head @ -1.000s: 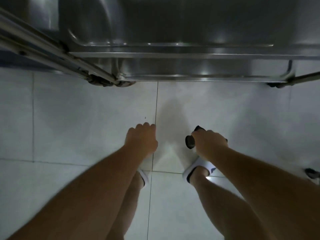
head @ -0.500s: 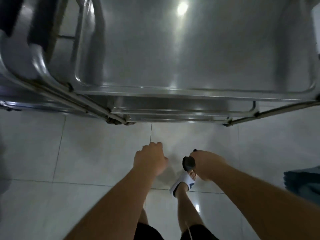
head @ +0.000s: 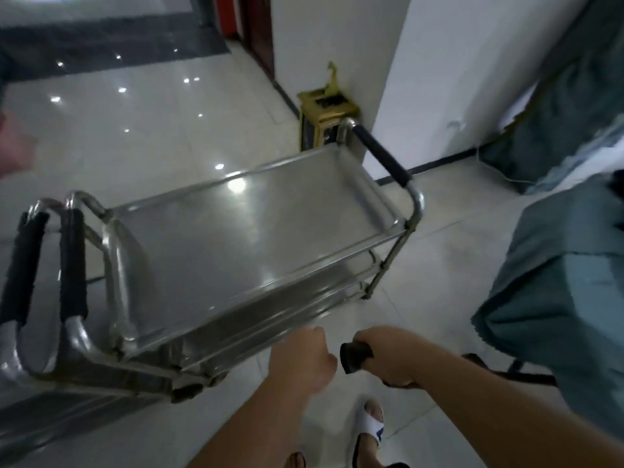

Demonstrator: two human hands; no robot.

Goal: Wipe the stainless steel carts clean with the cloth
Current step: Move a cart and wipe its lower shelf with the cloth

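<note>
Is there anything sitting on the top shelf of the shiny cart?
No, the cart's top shelf shows only bare metal with light reflections.

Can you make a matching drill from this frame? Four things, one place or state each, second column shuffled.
Things:
1. right hand
2. left hand
3. gold bin
4. cart top shelf

Places or states:
A. against the white wall, beyond the cart
B. grips a black handle
C. bare, shiny metal with light glints
D. fingers curled, holding nothing

Pairs: 1-B, 2-D, 3-A, 4-C
</note>
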